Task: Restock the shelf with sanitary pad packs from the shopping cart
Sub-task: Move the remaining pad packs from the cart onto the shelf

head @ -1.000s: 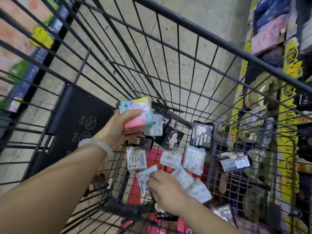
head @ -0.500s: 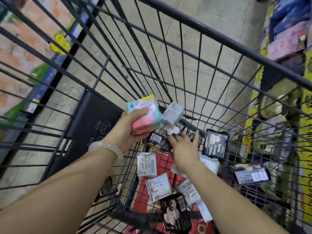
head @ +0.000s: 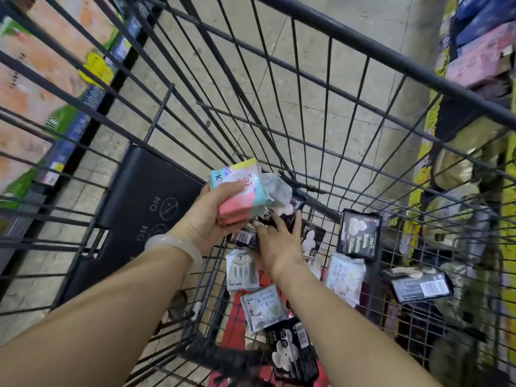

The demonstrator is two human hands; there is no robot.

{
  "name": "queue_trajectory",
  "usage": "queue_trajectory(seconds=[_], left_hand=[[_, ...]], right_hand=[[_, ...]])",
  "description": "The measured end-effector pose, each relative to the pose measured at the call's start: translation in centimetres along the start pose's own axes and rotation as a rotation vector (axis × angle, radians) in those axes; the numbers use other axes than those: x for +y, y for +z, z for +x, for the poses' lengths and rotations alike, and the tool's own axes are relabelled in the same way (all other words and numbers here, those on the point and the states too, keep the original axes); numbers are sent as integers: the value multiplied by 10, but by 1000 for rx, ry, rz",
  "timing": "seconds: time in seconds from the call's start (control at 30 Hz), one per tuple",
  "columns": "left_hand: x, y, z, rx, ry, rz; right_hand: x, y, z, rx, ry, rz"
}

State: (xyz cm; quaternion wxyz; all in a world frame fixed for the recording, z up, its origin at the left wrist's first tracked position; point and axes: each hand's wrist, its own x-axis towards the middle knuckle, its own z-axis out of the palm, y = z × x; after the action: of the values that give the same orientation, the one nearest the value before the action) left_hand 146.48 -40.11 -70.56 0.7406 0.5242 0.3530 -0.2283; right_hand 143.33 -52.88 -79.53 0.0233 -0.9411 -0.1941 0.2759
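My left hand [head: 203,219] grips a small stack of sanitary pad packs above the cart floor: a teal, pink and yellow pack [head: 237,188] in front and a grey-white pack [head: 279,188] behind it. Just below and right of the stack, my right hand [head: 279,244] reaches down, its fingers and thumb round a black pad pack [head: 296,203]. On the floor of the wire shopping cart [head: 363,48] lie several loose packs, among them a white one [head: 241,270], a grey one [head: 265,305] and black ones [head: 358,233], [head: 418,284].
A black plastic seat flap [head: 145,205] leans against the cart's left wall. Stocked shelves [head: 483,51] stand close on the right, another shelf row [head: 42,79] on the left, with a tiled floor [head: 335,12] ahead. A further black pack [head: 290,350] lies near the cart's near end.
My right hand left a white pack on the stack in my left hand, then dropped onto a black pack below. The left hand kept its stack nearly still.
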Motion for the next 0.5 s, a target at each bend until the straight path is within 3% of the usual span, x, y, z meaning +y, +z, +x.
queue_trajectory(seconds=[0.3, 0.43, 0.5], left_hand=[[-22, 3, -3, -72, -67, 134], [-45, 11, -10, -148, -135, 215], [-56, 15, -12, -175, -161, 223]], right_hand=[[84, -8, -51, 74, -73, 186], [129, 8, -92, 465, 148, 326], [136, 22, -121, 530, 170, 359]])
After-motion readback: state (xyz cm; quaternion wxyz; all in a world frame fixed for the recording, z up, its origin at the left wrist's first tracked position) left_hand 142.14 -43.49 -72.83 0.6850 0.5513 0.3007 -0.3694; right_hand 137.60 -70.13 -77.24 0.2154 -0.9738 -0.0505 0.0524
